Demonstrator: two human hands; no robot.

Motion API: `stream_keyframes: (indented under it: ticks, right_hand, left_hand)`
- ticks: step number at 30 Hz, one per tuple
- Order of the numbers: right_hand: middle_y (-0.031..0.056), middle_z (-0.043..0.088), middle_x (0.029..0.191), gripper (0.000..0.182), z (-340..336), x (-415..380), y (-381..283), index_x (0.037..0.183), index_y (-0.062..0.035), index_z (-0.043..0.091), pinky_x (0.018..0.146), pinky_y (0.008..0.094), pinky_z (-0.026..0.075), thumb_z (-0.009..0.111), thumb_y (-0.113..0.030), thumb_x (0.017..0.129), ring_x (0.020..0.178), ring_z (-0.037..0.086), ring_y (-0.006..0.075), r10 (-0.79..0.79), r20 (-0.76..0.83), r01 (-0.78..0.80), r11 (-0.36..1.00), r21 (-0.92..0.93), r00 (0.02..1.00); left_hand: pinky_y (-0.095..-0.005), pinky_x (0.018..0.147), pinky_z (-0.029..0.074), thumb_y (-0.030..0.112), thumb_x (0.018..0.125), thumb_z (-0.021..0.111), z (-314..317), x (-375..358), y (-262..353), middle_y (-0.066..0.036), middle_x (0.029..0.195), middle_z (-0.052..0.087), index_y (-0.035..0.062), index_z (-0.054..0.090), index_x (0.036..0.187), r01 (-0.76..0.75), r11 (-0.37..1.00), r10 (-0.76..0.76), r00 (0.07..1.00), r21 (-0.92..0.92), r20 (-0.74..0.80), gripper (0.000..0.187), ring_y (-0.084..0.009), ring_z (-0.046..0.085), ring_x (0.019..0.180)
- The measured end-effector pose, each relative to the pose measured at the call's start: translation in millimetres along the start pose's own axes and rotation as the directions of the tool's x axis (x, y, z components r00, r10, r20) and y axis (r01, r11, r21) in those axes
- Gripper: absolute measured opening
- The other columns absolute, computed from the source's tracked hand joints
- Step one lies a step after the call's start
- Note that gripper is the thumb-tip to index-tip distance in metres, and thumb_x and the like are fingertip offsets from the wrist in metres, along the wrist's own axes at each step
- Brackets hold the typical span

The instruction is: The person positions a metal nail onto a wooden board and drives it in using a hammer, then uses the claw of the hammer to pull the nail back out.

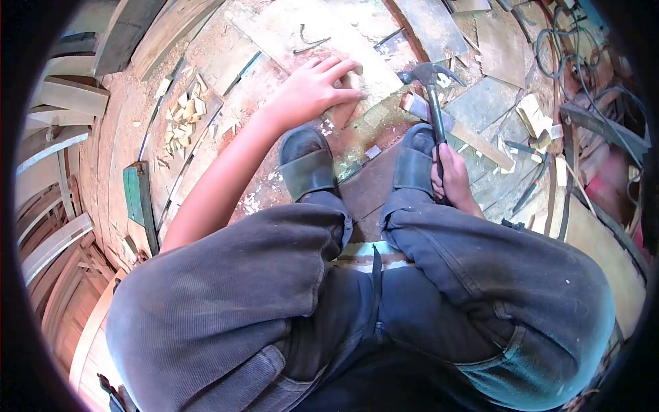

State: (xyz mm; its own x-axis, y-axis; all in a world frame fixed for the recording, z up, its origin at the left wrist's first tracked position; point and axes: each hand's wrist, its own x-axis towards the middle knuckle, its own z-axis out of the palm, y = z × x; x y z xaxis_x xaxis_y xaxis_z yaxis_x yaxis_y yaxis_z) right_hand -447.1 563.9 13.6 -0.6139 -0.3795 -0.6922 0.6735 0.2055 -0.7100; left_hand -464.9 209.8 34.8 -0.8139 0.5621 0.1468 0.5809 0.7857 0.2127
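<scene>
We look down at our own knees, with a planked floor [113, 161] littered with wood beyond them. Our hands are apart. The left hand [312, 93] lies at the near edge of a pale board [343, 41], fingers spread and thumb standing off; we cannot tell how firmly it presses. The right hand [453, 175] is wrapped around the handle of a hammer [436, 110], whose head sits just beside the board's near right corner.

To work well here, we would judge, the left fingers should keep clear of the hammer face, and the grip should stay low on the handle for a controlled swing.

Two dark bent pieces [310, 45], perhaps nails, lie on the board. Wood chips [184, 120] are heaped toward the floor's left side, near a green block [139, 196]. At the right side are pale offcuts [535, 122] and tangled cables [573, 58]. Our sandaled feet [309, 168] stand close to the board, and a loose wood strip [482, 143] beside the hammer could hamper the swing.
</scene>
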Motion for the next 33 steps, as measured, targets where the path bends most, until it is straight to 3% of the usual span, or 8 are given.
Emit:
stream_keyframes:
  ticks: [7, 10, 13, 15, 17, 19, 25, 33]
  right_hand:
    - [0.0002, 0.038, 0.050, 0.035, 1, -1, -3, 0.091, -0.0069, 0.044, 0.031, 0.0252, 0.027, 0.037, -0.037, 0.107, 0.033, 0.033, 0.0087, -0.007, 0.001, 0.007, 1.000, -0.019, 1.000]
    - [0.0003, 0.038, 0.050, 0.035, 1, 0, -2, 0.091, -0.0069, 0.044, 0.030, 0.0253, 0.028, 0.037, -0.037, 0.107, 0.033, 0.033, 0.0088, -0.010, -0.007, 0.010, 0.999, -0.030, 1.000]
    - [0.0003, 0.038, 0.049, 0.035, -1, 1, -1, 0.091, -0.0070, 0.044, 0.030, 0.0252, 0.028, 0.037, -0.038, 0.107, 0.033, 0.033, 0.0087, -0.011, 0.006, 0.011, 1.000, -0.021, 1.000]
    - [0.0002, 0.038, 0.049, 0.035, -1, 0, -1, 0.091, -0.0069, 0.044, 0.030, 0.0250, 0.028, 0.037, -0.038, 0.107, 0.033, 0.033, 0.0086, 0.000, 0.015, 0.000, 1.000, 0.001, 1.000]
    - [0.0002, 0.038, 0.049, 0.035, -1, -1, 0, 0.091, -0.0069, 0.044, 0.030, 0.0249, 0.028, 0.037, -0.038, 0.107, 0.033, 0.033, 0.0086, -0.003, 0.020, 0.003, 1.000, -0.006, 1.000]
    - [0.0002, 0.038, 0.049, 0.035, -1, 0, -1, 0.091, -0.0068, 0.044, 0.030, 0.0249, 0.027, 0.037, -0.038, 0.107, 0.032, 0.033, 0.0086, -0.008, 0.022, 0.008, 1.000, -0.005, 1.000]
    - [0.0002, 0.038, 0.049, 0.036, -3, 1, 2, 0.091, -0.0066, 0.044, 0.030, 0.0249, 0.027, 0.037, -0.038, 0.107, 0.032, 0.032, 0.0086, -0.004, 0.025, 0.003, 1.000, 0.010, 1.000]
    - [0.0004, 0.038, 0.049, 0.037, -4, 1, 0, 0.091, -0.0066, 0.044, 0.030, 0.0249, 0.027, 0.037, -0.040, 0.107, 0.032, 0.032, 0.0087, -0.002, 0.040, 0.001, 1.000, 0.027, 0.999]
  left_hand:
    - [-0.0365, 0.086, 0.051, 0.020, 0.085, 0.061, -3, 3, -3, -0.007, 0.116, 0.057, 0.0144, 0.066, 0.096, 0.046, 0.994, -0.052, 0.997, -0.097, -0.065, 0.014, -0.0225, 0.059, 0.107]
    - [-0.0380, 0.073, 0.054, 0.034, 0.089, 0.063, -18, -6, 21, -0.011, 0.092, 0.063, 0.0124, 0.066, 0.090, 0.357, 0.879, -0.383, 0.923, -0.315, -0.025, 0.022, -0.0237, 0.066, 0.085]
    - [-0.0400, 0.061, 0.054, 0.046, 0.089, 0.063, -27, -17, 51, -0.013, 0.066, 0.061, 0.0091, 0.069, 0.087, 0.603, 0.761, -0.435, 0.748, -0.240, 0.501, 0.038, -0.0292, 0.064, 0.062]
    - [-0.0400, 0.058, 0.054, 0.050, 0.089, 0.062, 3, -33, 74, -0.014, 0.056, 0.060, 0.0054, 0.071, 0.091, 0.597, 0.734, -0.449, 0.784, -0.324, 0.428, 0.046, -0.0327, 0.062, 0.053]
    - [-0.0426, 0.070, 0.056, 0.037, 0.090, 0.062, -8, -16, 88, -0.019, 0.072, 0.069, 0.0022, 0.071, 0.103, 0.899, 0.272, -0.317, 0.421, -0.344, 0.850, 0.038, -0.0346, 0.069, 0.069]
    - [-0.0421, 0.072, 0.055, 0.029, 0.090, 0.061, 18, -28, 96, -0.019, 0.071, 0.068, 0.0025, 0.067, 0.111, 0.719, 0.493, -0.318, 0.673, -0.490, 0.668, 0.034, -0.0348, 0.069, 0.074]
    - [-0.0399, 0.066, 0.056, 0.014, 0.085, 0.060, 37, -22, 99, -0.019, 0.117, 0.061, 0.0067, 0.051, 0.133, 0.358, 0.802, -0.305, 0.934, -0.478, 0.187, 0.049, -0.0308, 0.069, 0.078]
    - [-0.0394, 0.062, 0.057, 0.010, 0.083, 0.058, 49, -17, 107, -0.018, 0.127, 0.049, 0.0016, 0.049, 0.131, 0.368, 0.927, -0.306, 0.853, -0.070, 0.424, 0.050, -0.0288, 0.068, 0.079]
